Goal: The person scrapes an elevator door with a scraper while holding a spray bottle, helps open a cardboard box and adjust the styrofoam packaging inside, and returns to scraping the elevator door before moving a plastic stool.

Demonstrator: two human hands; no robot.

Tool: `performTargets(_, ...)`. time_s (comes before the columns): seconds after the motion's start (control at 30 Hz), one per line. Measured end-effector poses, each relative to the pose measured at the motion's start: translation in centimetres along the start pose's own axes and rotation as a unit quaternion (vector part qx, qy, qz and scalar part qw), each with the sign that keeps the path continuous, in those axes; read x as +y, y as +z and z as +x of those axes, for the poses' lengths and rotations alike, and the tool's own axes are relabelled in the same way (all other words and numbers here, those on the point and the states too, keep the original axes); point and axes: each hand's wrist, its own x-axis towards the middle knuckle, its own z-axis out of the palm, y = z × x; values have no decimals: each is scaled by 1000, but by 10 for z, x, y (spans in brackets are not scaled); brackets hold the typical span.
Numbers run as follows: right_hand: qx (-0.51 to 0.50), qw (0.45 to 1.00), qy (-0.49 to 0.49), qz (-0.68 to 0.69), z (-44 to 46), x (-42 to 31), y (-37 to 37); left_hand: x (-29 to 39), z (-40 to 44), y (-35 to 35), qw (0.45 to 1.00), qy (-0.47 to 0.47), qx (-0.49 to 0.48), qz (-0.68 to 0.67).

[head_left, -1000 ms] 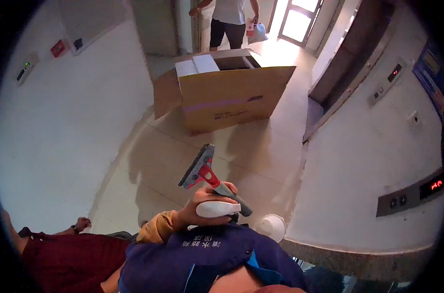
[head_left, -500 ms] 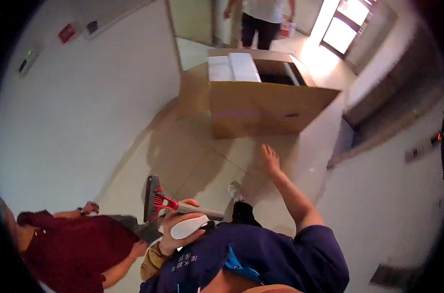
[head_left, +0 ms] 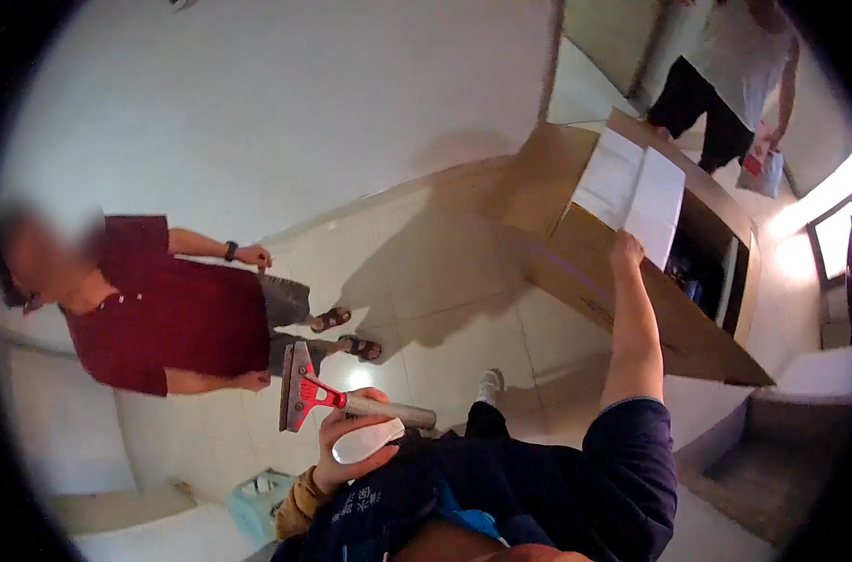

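Observation:
My left hand is closed around a scraper with a red neck, a grey handle and a wide flat head pointing left. The same hand also holds a white object with a rounded end, whose kind I cannot make out. My right arm stretches forward to a large open cardboard box. At the box's near upper edge my right hand is closed over the rim, beside white packing pieces; its fingertips are partly hidden. Dark contents show inside the box.
On the left stands a person in a maroon shirt. Behind the box, another person in a white top carries a bag. A pale green container is at lower left. White walls line the tiled floor.
My right hand, previously open in the air before the box, now grips its rim. The view has turned, bringing the box rightward. My left hand keeps the scraper and white object.

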Motion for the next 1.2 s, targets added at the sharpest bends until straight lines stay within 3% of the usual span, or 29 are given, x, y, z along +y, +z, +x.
performTargets(0.03,-2,1000,-8,-6,6,-1,6,4,-1,0,1000,-6,15,3)
performTargets(0.1,-7,990,-125,-72,-5,4,-8,10,3,0,999,0,26,25)
performTargets(0.3,-50,957,-241,-152,-48,12,57,17,-44,-9,997,12,76,14)
performTargets(0.37,-88,936,-243,-238,-107,5,87,11,-57,-17,998,18,67,2)
performTargets(0.47,-64,933,-307,-178,-114,11,120,11,-76,-15,996,17,87,11)
performTargets(0.57,-117,912,-307,-246,-184,-8,59,8,-102,-39,990,17,120,73)
performTargets(0.6,-122,919,-286,-240,-199,6,79,5,-111,-44,992,25,99,67)
performTargets(0.67,-77,903,-332,-262,-221,38,121,-2,-134,-36,981,2,182,-70)
performTargets(0.8,-92,906,-295,-289,-328,50,130,-18,-173,-81,991,41,123,-39)
performTargets(0.87,-156,907,-272,-283,-373,76,131,-15,-198,-88,993,58,97,-34)
performTargets(0.97,-114,920,-273,-257,-435,105,145,-41,-234,-99,992,119,40,-32)
performTargets(1.03,-115,921,-265,-262,-466,113,167,-51,-252,-110,991,112,37,-57)
performTargets(1.2,-167,895,-298,-285,-465,151,155,-28,-209,-81,989,108,38,-93)
